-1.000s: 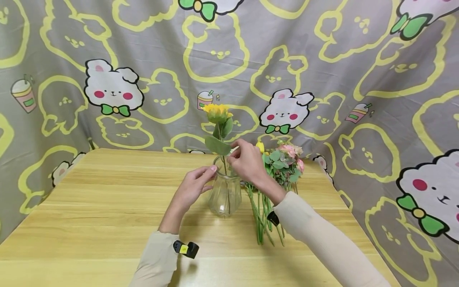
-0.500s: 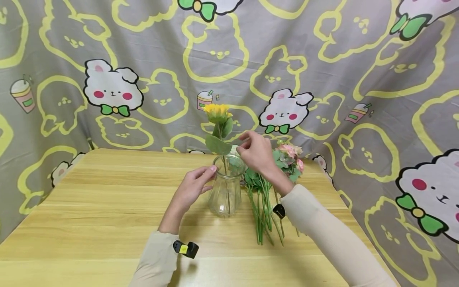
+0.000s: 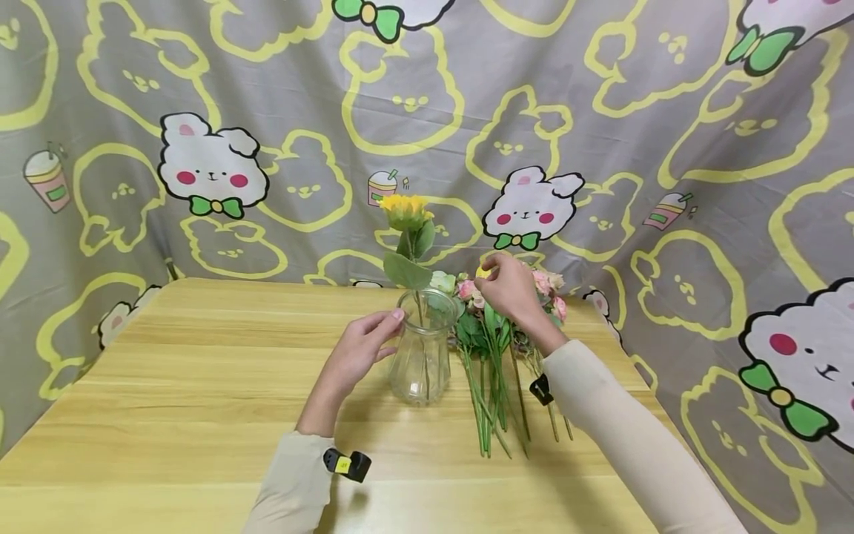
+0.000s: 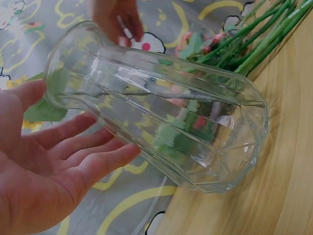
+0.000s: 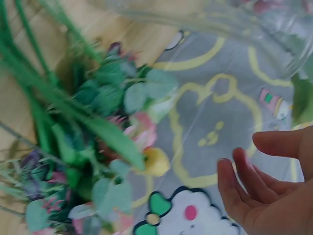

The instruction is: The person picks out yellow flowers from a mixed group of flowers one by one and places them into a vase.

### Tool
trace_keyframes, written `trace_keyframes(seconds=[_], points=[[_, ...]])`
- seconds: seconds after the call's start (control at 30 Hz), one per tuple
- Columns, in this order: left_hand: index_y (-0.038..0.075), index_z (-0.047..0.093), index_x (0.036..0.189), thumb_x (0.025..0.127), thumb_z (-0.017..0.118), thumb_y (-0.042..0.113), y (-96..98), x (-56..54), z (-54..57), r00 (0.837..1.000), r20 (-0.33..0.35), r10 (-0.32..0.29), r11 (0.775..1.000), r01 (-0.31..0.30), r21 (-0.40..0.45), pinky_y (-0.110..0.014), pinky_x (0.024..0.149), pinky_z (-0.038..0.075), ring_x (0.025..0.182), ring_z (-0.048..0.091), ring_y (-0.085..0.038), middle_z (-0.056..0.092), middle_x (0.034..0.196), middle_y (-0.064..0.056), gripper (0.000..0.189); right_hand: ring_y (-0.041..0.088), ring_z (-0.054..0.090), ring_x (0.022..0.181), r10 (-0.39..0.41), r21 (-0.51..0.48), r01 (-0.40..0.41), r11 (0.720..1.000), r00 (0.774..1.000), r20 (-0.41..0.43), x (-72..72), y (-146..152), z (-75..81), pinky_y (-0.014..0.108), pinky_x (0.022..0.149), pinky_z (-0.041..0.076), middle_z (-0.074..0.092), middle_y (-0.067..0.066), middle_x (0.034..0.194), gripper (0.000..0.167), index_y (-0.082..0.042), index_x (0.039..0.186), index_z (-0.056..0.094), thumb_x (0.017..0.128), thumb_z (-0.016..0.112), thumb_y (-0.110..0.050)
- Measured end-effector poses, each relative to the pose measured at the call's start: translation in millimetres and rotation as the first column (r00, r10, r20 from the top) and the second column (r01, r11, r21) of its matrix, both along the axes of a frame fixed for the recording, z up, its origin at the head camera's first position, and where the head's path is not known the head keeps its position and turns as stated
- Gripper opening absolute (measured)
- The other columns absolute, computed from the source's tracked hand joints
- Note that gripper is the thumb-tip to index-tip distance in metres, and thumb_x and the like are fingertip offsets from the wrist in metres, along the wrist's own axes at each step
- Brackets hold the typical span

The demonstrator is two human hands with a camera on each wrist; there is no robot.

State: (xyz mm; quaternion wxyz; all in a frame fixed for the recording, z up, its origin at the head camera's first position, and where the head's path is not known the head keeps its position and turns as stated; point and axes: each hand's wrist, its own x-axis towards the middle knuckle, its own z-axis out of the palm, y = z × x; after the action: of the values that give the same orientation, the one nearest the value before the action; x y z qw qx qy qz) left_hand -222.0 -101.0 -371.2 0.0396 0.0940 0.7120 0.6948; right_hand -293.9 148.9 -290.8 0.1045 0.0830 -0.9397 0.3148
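Observation:
A clear faceted glass vase [image 3: 420,371] stands upright on the table, with one yellow sunflower [image 3: 405,213] in it. Its green leaves show above the rim. My left hand [image 3: 360,347] is at the vase's left side. In the left wrist view the thumb lies at the rim and the fairly straight fingers [image 4: 105,161] rest along the glass. Right of the vase, my right hand [image 3: 512,293] hovers above a bunch of flowers with pink roses [image 3: 559,308] and green stems [image 3: 492,400]. The right wrist view shows that hand's loosely bent fingers holding nothing, apart from a yellow tulip [image 5: 156,161].
The flowers lie on the wooden table [image 3: 200,400], heads toward the back and stems toward the front. Behind the table hangs a grey cloth [image 3: 300,89] printed with rabbits. A pale flower [image 3: 442,281] lies just behind the vase.
My right hand has left the sunflower at the vase mouth and moved right over the bunch. The sunflower stays in the vase. My left hand has hardly moved.

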Motion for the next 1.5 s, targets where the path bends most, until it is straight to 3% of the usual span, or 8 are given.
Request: trace_keyframes(seconds=[0.1, 0.3, 0.47, 0.63, 0.8, 1.1, 1.33, 1.5], points=[[0.002, 0.055, 0.142, 0.102, 0.056, 0.052, -0.5, -0.1, 0.8, 1.000, 0.002, -0.003, 1.000, 0.003, 0.002, -0.043, 0.110, 0.051, 0.141, 0.049, -0.031, 0.054, 0.148, -0.016, 0.065, 0.032, 0.070, 0.090, -0.009, 0.034, 0.007, 0.999, 0.999, 0.046, -4.3, 9, -7.4, 0.041, 0.073, 0.059, 0.072, 0.023, 0.114, 0.038, 0.004, 0.127, 0.064, 0.096, 0.066, -0.019], [0.005, 0.057, 0.142, 0.101, 0.056, 0.053, -1.2, -0.5, 1.6, 1.000, -0.008, -0.012, 1.000, 0.012, 0.005, -0.042, 0.110, 0.051, 0.142, 0.049, -0.031, 0.052, 0.150, -0.015, 0.063, 0.018, 0.054, 0.060, -0.005, 0.123, -0.006, 0.992, 0.996, 0.088, -7.5, 25, -25.8, 0.033, 0.063, 0.051, 0.071, 0.027, 0.107, 0.037, 0.009, 0.120, 0.067, 0.096, 0.068, -0.019], [0.008, 0.058, 0.143, 0.102, 0.055, 0.053, -1.1, -0.9, 0.9, 1.000, -0.021, -0.023, 1.000, 0.022, -0.005, -0.042, 0.109, 0.052, 0.142, 0.049, -0.030, 0.049, 0.154, -0.011, 0.060, 0.019, 0.056, 0.063, -0.028, 0.188, 0.001, 0.982, 0.990, 0.140, -4.7, 33, -45.3, 0.036, 0.063, 0.053, 0.072, 0.022, 0.101, 0.028, 0.004, 0.109, 0.071, 0.095, 0.071, -0.020], [0.009, 0.059, 0.142, 0.102, 0.055, 0.052, -0.4, -0.9, 0.1, 1.000, -0.015, -0.013, 1.000, 0.013, -0.008, -0.041, 0.108, 0.052, 0.141, 0.050, -0.030, 0.049, 0.154, -0.011, 0.059, 0.016, 0.049, 0.054, -0.026, 0.183, -0.010, 0.983, 0.981, 0.194, -0.9, 39, -62.5, 0.028, 0.052, 0.044, 0.060, 0.007, 0.068, 0.020, -0.001, 0.085, 0.067, 0.094, 0.073, -0.017], [0.009, 0.059, 0.142, 0.102, 0.055, 0.053, 0.1, -1.1, -0.2, 1.000, -0.018, -0.015, 1.000, 0.015, -0.011, -0.041, 0.108, 0.053, 0.141, 0.050, -0.030, 0.049, 0.154, -0.011, 0.059, 0.011, 0.034, 0.046, -0.037, 0.177, -0.009, 0.984, 0.967, 0.252, 1.8, 44, -72.6, 0.024, 0.045, 0.033, 0.042, -0.001, 0.053, 0.034, -0.008, 0.067, 0.055, 0.092, 0.075, -0.017], [0.010, 0.060, 0.142, 0.103, 0.053, 0.053, -1.6, -1.0, -1.9, 0.999, -0.035, -0.016, 1.000, 0.015, -0.023, -0.043, 0.109, 0.052, 0.141, 0.050, -0.029, 0.051, 0.153, -0.009, 0.058, 0.015, 0.046, 0.052, -0.027, 0.189, -0.023, 0.982, 0.966, 0.259, 2.7, 43, -79.7, 0.026, 0.051, 0.039, 0.061, 0.005, 0.063, 0.025, -0.008, 0.071, 0.063, 0.089, 0.079, -0.017], [0.011, 0.060, 0.141, 0.102, 0.053, 0.054, -1.1, 0.0, -1.5, 0.999, -0.035, -0.015, 1.000, 0.014, -0.026, -0.042, 0.108, 0.053, 0.141, 0.050, -0.028, 0.051, 0.152, -0.009, 0.059, 0.034, 0.071, 0.066, -0.026, 0.145, -0.016, 0.989, 0.958, 0.285, 3.6, 43, -82.8, 0.028, 0.052, 0.049, 0.062, 0.007, 0.062, 0.028, -0.009, 0.067, 0.060, 0.089, 0.077, -0.010], [0.010, 0.059, 0.142, 0.102, 0.054, 0.054, -0.6, -0.6, -1.7, 0.999, -0.032, -0.019, 1.000, 0.018, -0.022, -0.042, 0.108, 0.052, 0.141, 0.049, -0.030, 0.050, 0.153, -0.010, 0.060, 0.033, 0.071, 0.066, -0.032, 0.147, -0.012, 0.989, 0.957, 0.290, 3.4, 43, -86.2, 0.028, 0.053, 0.050, 0.064, 0.011, 0.065, 0.022, -0.005, 0.074, 0.062, 0.090, 0.076, -0.010]])
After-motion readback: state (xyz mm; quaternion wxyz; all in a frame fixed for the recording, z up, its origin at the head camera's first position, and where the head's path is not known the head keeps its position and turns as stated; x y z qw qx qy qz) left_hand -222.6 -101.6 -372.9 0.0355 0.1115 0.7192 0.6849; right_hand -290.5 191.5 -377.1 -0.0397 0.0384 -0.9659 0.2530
